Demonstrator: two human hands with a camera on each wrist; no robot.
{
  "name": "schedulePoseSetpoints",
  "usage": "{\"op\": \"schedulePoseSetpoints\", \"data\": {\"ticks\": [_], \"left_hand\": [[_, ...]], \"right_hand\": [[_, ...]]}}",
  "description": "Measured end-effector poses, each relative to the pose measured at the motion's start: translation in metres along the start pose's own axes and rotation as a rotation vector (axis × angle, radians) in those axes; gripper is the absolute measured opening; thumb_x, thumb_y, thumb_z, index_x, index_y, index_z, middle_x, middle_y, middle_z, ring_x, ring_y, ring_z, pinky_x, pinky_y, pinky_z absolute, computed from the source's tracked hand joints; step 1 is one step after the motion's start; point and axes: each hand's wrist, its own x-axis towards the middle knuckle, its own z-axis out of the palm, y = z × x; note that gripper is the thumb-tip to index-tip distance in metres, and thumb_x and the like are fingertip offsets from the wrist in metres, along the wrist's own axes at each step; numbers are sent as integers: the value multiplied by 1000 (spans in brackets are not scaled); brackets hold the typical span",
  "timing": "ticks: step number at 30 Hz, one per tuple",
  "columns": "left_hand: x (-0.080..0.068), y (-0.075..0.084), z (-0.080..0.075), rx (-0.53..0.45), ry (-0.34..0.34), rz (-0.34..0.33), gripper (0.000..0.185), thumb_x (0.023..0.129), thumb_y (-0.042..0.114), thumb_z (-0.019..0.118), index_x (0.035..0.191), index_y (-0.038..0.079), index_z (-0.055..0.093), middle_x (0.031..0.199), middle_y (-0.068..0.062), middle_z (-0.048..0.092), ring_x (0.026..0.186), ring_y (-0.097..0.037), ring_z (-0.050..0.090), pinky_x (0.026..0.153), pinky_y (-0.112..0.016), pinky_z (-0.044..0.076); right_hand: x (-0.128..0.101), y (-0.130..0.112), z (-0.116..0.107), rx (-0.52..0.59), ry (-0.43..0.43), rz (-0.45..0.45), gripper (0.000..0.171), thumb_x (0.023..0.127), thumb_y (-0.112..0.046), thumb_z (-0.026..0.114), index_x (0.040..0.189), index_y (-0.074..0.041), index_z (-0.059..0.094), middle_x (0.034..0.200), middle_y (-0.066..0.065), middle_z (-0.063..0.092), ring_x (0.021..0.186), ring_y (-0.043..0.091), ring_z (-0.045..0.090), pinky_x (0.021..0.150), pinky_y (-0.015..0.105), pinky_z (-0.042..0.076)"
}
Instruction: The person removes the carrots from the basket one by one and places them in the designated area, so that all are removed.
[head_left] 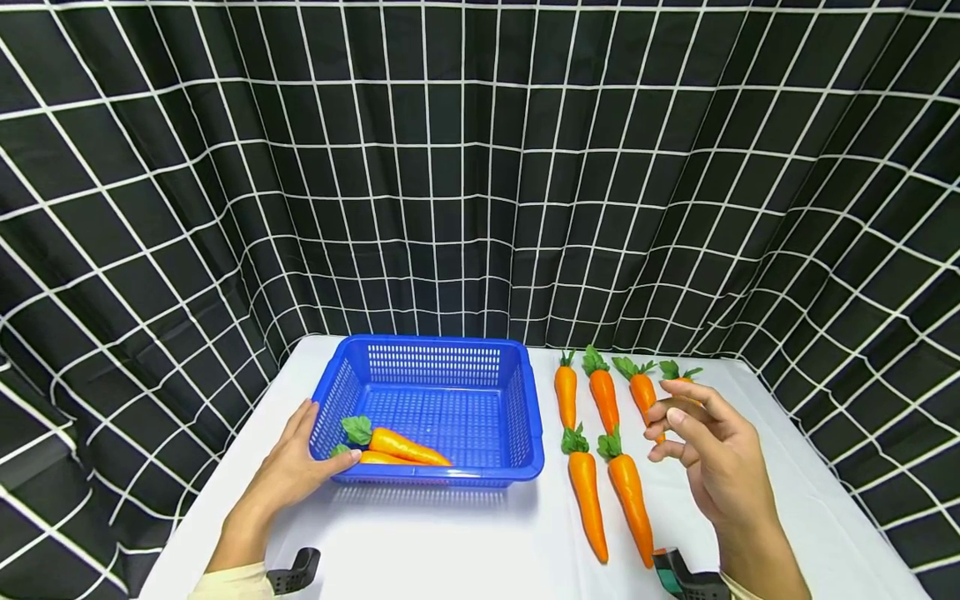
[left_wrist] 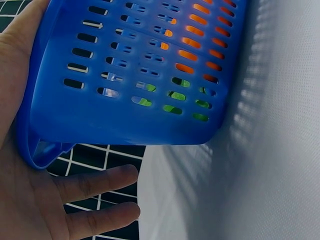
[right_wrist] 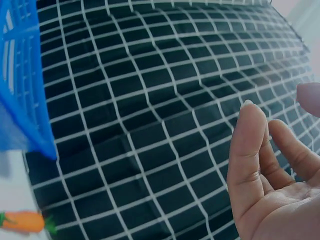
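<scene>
A blue slotted basket stands on the white table and holds two orange carrots with green tops in its near left corner. My left hand rests against the basket's near left corner, thumb on the rim, fingers straight. My right hand hovers empty above the table with relaxed fingers, just right of several loose carrots lying in two rows beside the basket. One carrot is partly hidden behind that hand.
A black curtain with a white grid hangs close behind and around the table. The table's front edge lies near my wrists. Bare white surface stretches in front of the basket and right of the carrots.
</scene>
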Motion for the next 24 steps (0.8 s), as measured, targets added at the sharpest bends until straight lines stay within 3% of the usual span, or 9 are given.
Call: {"op": "schedulePoseSetpoints", "data": {"ticks": [5,12,19,24], "left_hand": [[1,-1,0,-5,-5,-9,117,77,65,69,154,3,8,160,-17,1,135,-53,19,100,-70,22],[2,-1,0,-4,13,11,118,76,67,68,154,2,9,159,-17,2,135,-52,20,100,-70,22],[1,-1,1,-5,10,6,118,76,66,69,154,2,10,159,-17,3,135,-52,20,100,-70,23],[2,-1,1,4,11,6,119,75,69,67,154,2,9,160,-16,2,135,-52,21,100,-70,23]], "right_hand": [[13,-1,16,-17,-56,-48,31,95,12,44,125,10,53,93,15,65,74,22,65,56,31,57],[31,4,38,77,-129,-150,30,93,17,42,122,19,48,92,23,63,72,26,64,56,32,57],[36,10,55,81,-115,-111,30,92,14,45,119,10,57,89,18,65,69,24,64,54,31,56],[39,15,63,86,-143,-93,29,92,12,47,120,10,56,89,16,64,70,24,63,55,32,57]]}}
